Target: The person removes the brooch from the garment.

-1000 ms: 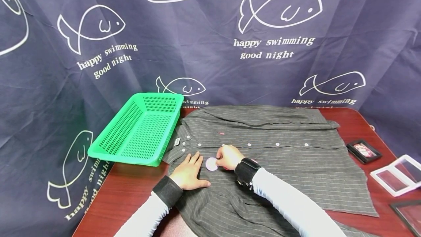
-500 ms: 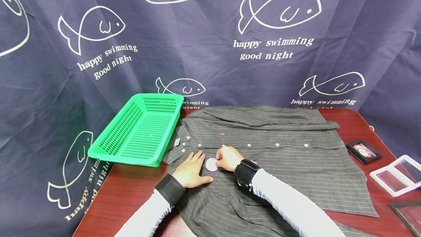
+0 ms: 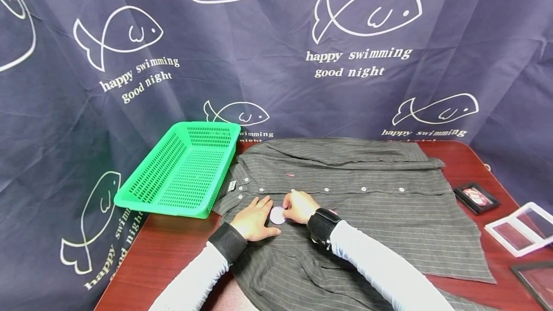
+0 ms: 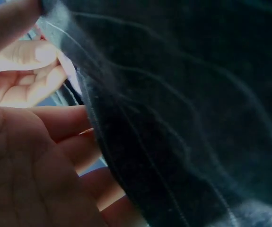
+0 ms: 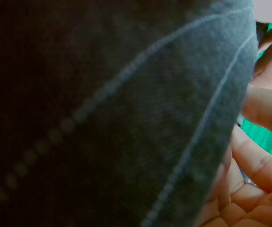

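A dark grey pinstriped shirt (image 3: 389,234) with white buttons lies spread on the table. A small round pale lilac disc (image 3: 278,215) sits on its front below the button band; its kind is unclear. My right hand (image 3: 301,207) has its fingers curled and pinches the disc's right edge. My left hand (image 3: 252,220) rests flat on the shirt just left of the disc, fingers spread and thumb pointing right. The left wrist view shows the left palm (image 4: 27,165) beside dark cloth. In the right wrist view, cloth covers most, with curled fingers (image 5: 254,156) at the right.
A green plastic basket (image 3: 233,157) stands at the left, against the shirt collar. Small frames lie at the right: a black one (image 3: 460,197), a white one (image 3: 492,227) and a dark one (image 3: 520,277). A patterned blue curtain (image 3: 276,80) hangs behind the red-brown table (image 3: 173,248).
My left hand has slid slightly up and right, closer to the disc. The right hand and the disc stay about where they were.
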Motion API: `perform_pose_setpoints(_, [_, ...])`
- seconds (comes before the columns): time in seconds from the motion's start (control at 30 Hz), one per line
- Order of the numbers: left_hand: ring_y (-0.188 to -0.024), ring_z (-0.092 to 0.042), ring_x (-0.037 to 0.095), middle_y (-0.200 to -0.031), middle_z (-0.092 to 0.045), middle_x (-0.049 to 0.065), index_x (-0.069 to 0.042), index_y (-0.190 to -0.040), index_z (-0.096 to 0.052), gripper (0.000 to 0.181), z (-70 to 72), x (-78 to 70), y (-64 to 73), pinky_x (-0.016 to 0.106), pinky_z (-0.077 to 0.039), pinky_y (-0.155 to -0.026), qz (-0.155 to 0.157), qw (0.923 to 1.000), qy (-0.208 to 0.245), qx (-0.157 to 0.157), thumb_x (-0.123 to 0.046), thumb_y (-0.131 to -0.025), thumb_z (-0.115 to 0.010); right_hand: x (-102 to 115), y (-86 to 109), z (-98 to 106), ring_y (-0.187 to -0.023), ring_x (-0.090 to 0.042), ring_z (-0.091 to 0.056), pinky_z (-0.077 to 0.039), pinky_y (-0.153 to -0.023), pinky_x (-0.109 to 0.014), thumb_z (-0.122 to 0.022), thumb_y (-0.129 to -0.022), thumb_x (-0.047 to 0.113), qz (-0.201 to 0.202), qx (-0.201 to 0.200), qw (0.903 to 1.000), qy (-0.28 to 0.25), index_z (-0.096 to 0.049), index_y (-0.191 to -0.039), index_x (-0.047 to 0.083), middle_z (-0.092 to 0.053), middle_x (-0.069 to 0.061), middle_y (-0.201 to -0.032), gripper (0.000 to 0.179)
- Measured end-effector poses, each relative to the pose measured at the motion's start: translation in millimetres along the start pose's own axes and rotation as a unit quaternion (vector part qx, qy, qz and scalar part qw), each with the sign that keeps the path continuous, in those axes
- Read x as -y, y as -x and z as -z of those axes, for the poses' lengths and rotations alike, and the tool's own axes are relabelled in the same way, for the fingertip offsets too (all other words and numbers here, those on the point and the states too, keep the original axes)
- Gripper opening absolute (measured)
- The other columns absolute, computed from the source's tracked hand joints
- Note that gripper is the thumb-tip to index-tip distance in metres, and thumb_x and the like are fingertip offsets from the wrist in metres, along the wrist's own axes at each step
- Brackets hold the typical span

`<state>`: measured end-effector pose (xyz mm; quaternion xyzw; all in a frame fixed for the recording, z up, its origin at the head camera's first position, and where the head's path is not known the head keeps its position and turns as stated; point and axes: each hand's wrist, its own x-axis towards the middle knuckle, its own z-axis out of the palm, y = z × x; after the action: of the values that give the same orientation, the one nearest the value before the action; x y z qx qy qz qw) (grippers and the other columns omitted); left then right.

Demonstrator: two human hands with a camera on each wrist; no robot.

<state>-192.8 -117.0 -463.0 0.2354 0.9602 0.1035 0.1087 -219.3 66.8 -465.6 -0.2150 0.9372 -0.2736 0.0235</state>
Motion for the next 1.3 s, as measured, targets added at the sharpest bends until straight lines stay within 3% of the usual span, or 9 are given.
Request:
perform_pose_setpoints(0.27, [-0.140, -0.037, 0.044, -0.154, -0.040, 0.015, -0.001, -0.144, -0.045, 0.085, -3.1, 3.2, 0.8, 0.056, -0.041, -0.107, 0.003, 1.0000, 0.002, -0.004, -0.052, -0.081, -0.071, -2.5, -0.6, 0.0, -0.057, -0.009, -0.052, -0.044, -0.057, -0.026, -0.074, -0.070, 0.007, 0.002, 0.004, 0.9999, -0.010, -0.067, -0.075, 0.006, -0.067, 0.000, -0.062, 0.009])
perform_pose_setpoints(0.5, [-0.142, -0.035, 0.044, -0.155, -0.038, 0.014, -0.001, -0.145, -0.044, 0.087, -4.3, 4.5, 2.7, 0.056, -0.040, -0.109, 0.003, 1.0000, 0.004, -0.001, -0.052, -0.080, -0.072, -0.7, -2.2, 1.2, -0.066, -0.010, -0.060, -0.050, -0.066, -0.028, -0.076, -0.072, 0.012, -0.004, 0.006, 0.9999, -0.012, -0.071, -0.080, 0.005, -0.072, -0.002, -0.071, 0.012])
perform_pose_setpoints(0.77, [-0.143, -0.033, 0.043, -0.157, -0.037, 0.013, -0.001, -0.146, -0.043, 0.088, -4.8, 4.7, 3.1, 0.056, -0.039, -0.109, 0.005, 1.0000, 0.003, 0.005, -0.053, -0.080, -0.071, 3.7, -2.3, 4.2, -0.064, -0.012, -0.060, -0.050, -0.063, -0.029, -0.076, -0.069, 0.008, -0.014, -0.006, 0.9996, -0.024, -0.069, -0.080, 0.003, -0.070, -0.003, -0.070, 0.014])
perform_pose_setpoints(1.13, [-0.143, -0.034, 0.043, -0.156, -0.038, 0.013, -0.001, -0.146, -0.043, 0.088, -5.1, 5.4, 2.7, 0.056, -0.040, -0.108, 0.002, 1.0000, 0.007, 0.001, -0.053, -0.081, -0.071, 8.7, -7.9, -0.1, -0.065, -0.012, -0.058, -0.049, -0.063, -0.029, -0.078, -0.067, 0.008, -0.026, 0.034, 0.9991, -0.002, -0.070, -0.079, 0.006, -0.069, -0.001, -0.069, 0.014])
perform_pose_setpoints(1.3, [-0.143, -0.034, 0.043, -0.156, -0.038, 0.013, -0.002, -0.146, -0.043, 0.088, -5.5, 6.1, 2.4, 0.055, -0.040, -0.108, 0.002, 1.0000, 0.007, 0.003, -0.053, -0.081, -0.071, 9.5, -8.2, -1.4, -0.065, -0.011, -0.056, -0.047, -0.063, -0.028, -0.079, -0.066, 0.009, -0.026, 0.033, 0.9991, 0.006, -0.068, -0.076, 0.008, -0.067, 0.001, -0.069, 0.015])
